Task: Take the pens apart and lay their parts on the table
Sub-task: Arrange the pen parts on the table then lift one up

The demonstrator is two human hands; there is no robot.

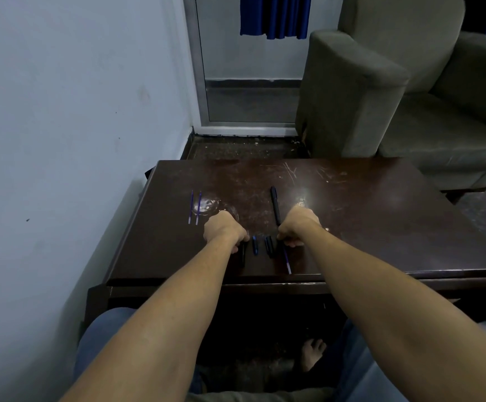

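On the dark wooden table (352, 227), my left hand (224, 230) is closed on a black pen barrel (242, 256) whose lower end sticks out toward the near edge. My right hand (297, 227) is closed on a thin ink refill (287, 262) with a blue-and-white end pointing at me. Between the hands lie a small blue cap (254, 245) and a black cap (269, 246). A whole black pen (275, 206) lies just beyond my right hand. Two blue refills (194, 210) lie side by side at the left.
A pale wall runs close along the table's left side. A grey-green armchair (395, 91) stands beyond the far right corner. My knees and a bare foot (311, 353) show under the table's near edge.
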